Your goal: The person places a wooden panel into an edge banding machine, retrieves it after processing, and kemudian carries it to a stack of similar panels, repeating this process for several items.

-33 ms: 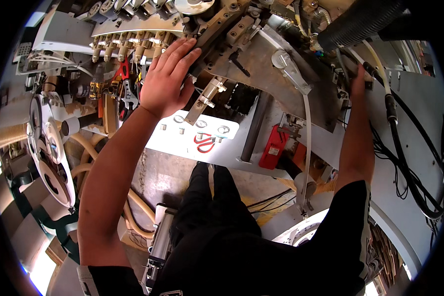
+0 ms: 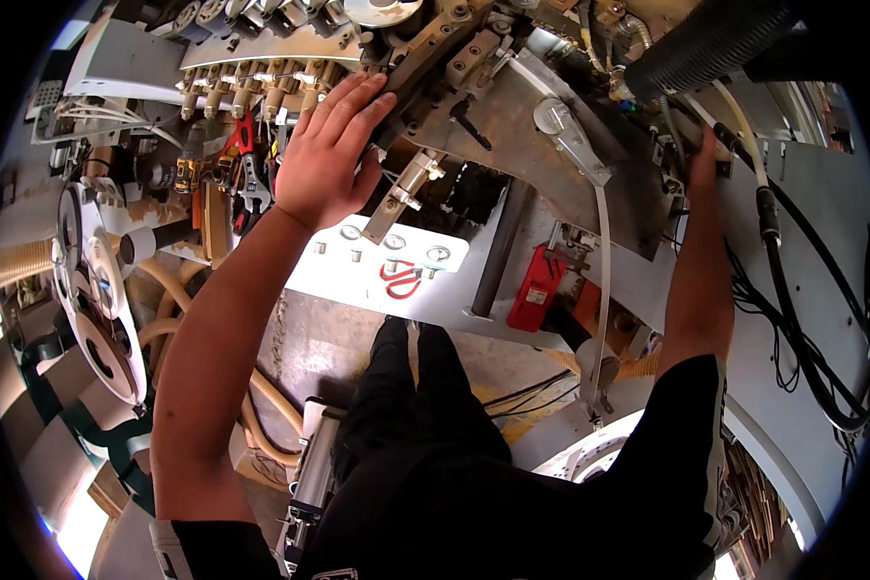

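My left hand lies with fingers stretched out, its fingertips resting at the side of a dark metal rail on the machine. Just below the fingers hangs a small brass-coloured pneumatic cylinder with a metal plate. Far to the right, my right hand reaches in beside the dark flat machine plate, near several hoses and fittings. Its fingers are mostly hidden, so what they touch does not show. A black clamping lever sits on the plate between my hands.
A white gauge panel faces up below my left hand, with a red box to its right. Pliers and a wrench hang at left, near a reel. A thick black hose crosses the upper right.
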`<state>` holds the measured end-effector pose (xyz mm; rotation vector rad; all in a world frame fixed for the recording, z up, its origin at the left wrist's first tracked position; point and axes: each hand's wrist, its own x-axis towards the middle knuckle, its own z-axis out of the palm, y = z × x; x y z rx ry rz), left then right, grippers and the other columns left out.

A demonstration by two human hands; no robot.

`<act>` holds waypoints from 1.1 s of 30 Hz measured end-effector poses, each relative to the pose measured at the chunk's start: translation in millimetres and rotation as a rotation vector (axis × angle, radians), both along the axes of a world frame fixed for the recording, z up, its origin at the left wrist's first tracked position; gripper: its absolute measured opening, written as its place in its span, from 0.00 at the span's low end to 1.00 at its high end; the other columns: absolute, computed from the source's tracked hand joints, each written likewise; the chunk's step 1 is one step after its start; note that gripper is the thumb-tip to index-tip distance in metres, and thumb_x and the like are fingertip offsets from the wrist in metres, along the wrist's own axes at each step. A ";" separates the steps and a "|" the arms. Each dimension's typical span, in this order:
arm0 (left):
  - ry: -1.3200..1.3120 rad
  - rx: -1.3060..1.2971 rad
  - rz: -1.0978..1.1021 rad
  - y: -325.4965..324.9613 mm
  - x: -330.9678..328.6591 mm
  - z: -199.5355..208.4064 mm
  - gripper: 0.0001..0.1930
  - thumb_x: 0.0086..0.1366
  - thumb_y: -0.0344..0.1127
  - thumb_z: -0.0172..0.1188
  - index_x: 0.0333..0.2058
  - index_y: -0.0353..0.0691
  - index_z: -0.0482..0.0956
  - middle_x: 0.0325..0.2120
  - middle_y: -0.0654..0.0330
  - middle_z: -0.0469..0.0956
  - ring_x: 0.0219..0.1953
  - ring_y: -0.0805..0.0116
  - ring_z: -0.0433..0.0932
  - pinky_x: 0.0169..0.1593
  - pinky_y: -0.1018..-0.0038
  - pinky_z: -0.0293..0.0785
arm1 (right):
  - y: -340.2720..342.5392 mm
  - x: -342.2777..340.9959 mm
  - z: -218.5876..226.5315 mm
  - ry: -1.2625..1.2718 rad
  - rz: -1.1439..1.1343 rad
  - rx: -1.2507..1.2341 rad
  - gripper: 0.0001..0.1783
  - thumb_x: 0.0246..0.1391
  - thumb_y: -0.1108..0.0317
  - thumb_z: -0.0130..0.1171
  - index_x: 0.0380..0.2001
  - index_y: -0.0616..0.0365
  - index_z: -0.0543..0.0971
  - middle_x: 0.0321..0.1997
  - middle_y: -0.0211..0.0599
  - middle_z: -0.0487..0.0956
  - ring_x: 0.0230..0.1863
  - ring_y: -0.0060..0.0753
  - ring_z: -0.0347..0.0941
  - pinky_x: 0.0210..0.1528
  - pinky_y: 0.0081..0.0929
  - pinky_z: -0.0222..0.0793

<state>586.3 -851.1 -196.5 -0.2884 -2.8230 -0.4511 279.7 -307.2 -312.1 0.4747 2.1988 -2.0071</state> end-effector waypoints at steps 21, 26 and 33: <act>0.013 -0.006 0.020 -2.0 2.5 -9.6 0.32 0.53 0.29 0.57 0.61 0.49 0.68 0.64 0.64 0.64 0.68 0.60 0.60 0.65 0.60 0.61 | -28.8 10.9 26.3 -0.031 0.047 -0.091 0.34 0.61 0.42 0.50 0.62 0.54 0.68 0.62 0.38 0.70 0.61 0.42 0.66 0.63 0.40 0.60; 0.009 -0.018 0.014 -1.2 0.6 -8.2 0.33 0.53 0.28 0.57 0.61 0.48 0.68 0.64 0.63 0.65 0.68 0.59 0.60 0.66 0.60 0.61 | -35.2 17.5 31.0 0.083 0.098 -0.118 0.39 0.59 0.38 0.51 0.65 0.53 0.65 0.64 0.38 0.68 0.63 0.42 0.64 0.66 0.41 0.57; 0.014 -0.028 0.015 -1.8 0.2 -10.6 0.32 0.54 0.29 0.56 0.61 0.49 0.68 0.64 0.64 0.64 0.68 0.60 0.59 0.65 0.60 0.61 | -41.4 21.5 35.2 0.056 0.057 -0.060 0.40 0.59 0.37 0.50 0.65 0.53 0.65 0.64 0.38 0.68 0.63 0.42 0.64 0.66 0.40 0.58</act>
